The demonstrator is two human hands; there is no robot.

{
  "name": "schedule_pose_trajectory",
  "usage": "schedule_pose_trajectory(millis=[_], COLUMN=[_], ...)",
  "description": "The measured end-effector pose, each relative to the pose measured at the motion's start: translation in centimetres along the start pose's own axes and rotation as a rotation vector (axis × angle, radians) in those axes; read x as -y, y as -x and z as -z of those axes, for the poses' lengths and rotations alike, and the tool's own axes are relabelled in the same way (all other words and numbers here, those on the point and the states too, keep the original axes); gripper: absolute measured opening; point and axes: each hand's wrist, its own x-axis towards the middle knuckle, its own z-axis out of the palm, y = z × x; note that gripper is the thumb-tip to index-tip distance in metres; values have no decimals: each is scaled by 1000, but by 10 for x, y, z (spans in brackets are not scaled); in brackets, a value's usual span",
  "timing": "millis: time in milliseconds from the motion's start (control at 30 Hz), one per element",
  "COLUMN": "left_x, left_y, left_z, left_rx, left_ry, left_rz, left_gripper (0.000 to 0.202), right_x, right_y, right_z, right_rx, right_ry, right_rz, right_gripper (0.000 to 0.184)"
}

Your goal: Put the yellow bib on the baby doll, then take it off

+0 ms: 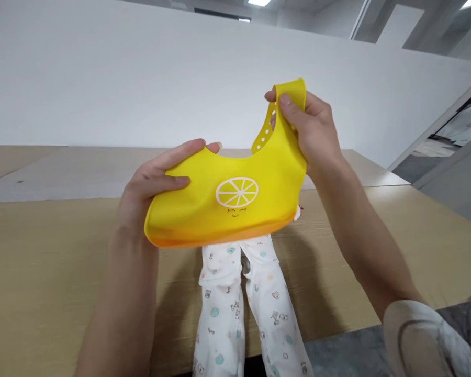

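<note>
Both my hands hold up a yellow baby bib (196, 209) with an orange lower edge. A white citrus slice and a small smiling face are printed on its front. My left hand (153, 173) pinches the bib's upper left side, thumb in front and fingers behind. At the upper right, my right hand (317, 125) grips the neck strap, its thumb on the front; a row of holes shows along the strap. Below and behind the bib lie white printed baby trousers (223, 309) with two legs toward me. Their upper part is hidden by the bib.
The trousers lie on a light wooden table (63, 272) and hang past its front edge. Beyond the table stands a white wall (141, 73). A small white thing (297, 213) peeks out at the bib's right edge. Grey floor (345, 351) shows at the lower right.
</note>
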Motion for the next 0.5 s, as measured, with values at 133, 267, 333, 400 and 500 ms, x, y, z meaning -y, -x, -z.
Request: schedule_pose_trajectory(millis=[133,267,333,400,500], left_x=[20,69,92,108,118], left_y=[-15,-41,-49,-53,-55], left_z=[11,44,59,69,74], left_rx=[-65,-138,-219,-274,-292], left_ry=[-186,-395,-461,-479,-496], left_rz=[44,110,153,195,224], left_gripper=[46,46,45,44,38], right_x=[-31,-115,-152,-180,-201], right_y=[-4,-7,-3,3,11], right_z=[-1,-3,-4,-5,-7], right_rx=[-34,-81,-77,-102,-146], right_ry=[171,383,477,503,511], right_rz=[-27,-145,-147,-174,-299], right_gripper=[16,19,17,14,11])
